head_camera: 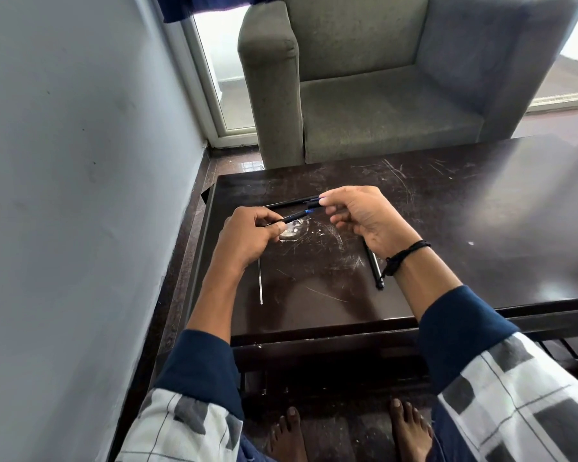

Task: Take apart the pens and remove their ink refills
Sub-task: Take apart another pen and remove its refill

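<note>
Nearest to the camera two bare feet (287, 435) stand on the floor, under the front edge of a dark, scratched table (481, 228). On the near left part of the table a thin pale refill (260, 281) lies alone, its far end hidden under the left wrist. On the near right lies a black pen (376, 268), partly covered by the right wrist, which wears a black cord (407, 253). Above the middle of the table the left hand (247, 235) has its fingers curled around one end of a held pen (297, 215), which shows a blue part at its other end. The right hand (364, 218) pinches a short black piece (314, 204) between thumb and forefinger, just beside this blue part; I cannot tell if the two are joined. Behind the hands another black pen (287, 203) lies on the table. Beyond the table stands a grey armchair (364, 95).
</note>
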Tool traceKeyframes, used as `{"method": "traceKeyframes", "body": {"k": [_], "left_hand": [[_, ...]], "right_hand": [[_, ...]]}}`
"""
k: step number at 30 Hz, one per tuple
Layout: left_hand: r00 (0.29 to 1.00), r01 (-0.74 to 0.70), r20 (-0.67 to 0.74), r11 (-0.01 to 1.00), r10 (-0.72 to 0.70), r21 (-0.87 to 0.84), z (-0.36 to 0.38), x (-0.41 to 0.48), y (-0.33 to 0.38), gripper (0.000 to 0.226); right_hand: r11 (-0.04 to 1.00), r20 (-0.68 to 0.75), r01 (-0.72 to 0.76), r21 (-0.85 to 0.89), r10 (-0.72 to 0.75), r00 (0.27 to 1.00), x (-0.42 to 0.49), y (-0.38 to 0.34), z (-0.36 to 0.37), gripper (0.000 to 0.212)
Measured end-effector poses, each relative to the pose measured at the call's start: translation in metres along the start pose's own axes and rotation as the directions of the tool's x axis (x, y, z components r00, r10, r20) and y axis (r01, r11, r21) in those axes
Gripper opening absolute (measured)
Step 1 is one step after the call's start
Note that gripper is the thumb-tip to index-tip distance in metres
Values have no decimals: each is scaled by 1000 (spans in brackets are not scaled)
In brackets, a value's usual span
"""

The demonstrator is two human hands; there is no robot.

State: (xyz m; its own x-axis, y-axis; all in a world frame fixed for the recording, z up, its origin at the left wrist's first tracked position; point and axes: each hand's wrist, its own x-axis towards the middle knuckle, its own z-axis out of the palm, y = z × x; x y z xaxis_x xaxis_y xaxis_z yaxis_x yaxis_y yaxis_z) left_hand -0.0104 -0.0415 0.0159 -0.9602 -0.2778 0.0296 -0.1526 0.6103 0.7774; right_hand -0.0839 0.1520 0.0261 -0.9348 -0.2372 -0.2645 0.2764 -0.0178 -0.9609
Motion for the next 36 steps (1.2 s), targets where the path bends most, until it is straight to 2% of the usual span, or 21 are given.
{"method": "traceKeyframes", "body": {"k": [10,13,18,26,30,36], "left_hand": [[1000,-5,-3,1000,5,-25,-1,1,-2,15],[1000,-10,7,999,10,-41,0,1,-2,14],[1000,-11,15,1000,12,-29,0,0,-1,14],[997,-49,57,999,49,-3,0,-1,2,15],[998,-52,31,997,50,62,5,-1,4,13],[997,-58,-41,993,63,102,11,-3,9,13]], "right_hand": [[998,-159,-31,62,41,986,1,-2,-2,24],[998,-109,-44,34,48,993,0,-1,-1,25],[998,-15,-42,-40,42,999,-5,3,11,5],[994,95,-60,-86,69,993,-8,3,12,7],[989,154,-50,-140,72,986,-13,4,22,8],[985,126,-4,-175,27,992,-13,5,24,10]]}}
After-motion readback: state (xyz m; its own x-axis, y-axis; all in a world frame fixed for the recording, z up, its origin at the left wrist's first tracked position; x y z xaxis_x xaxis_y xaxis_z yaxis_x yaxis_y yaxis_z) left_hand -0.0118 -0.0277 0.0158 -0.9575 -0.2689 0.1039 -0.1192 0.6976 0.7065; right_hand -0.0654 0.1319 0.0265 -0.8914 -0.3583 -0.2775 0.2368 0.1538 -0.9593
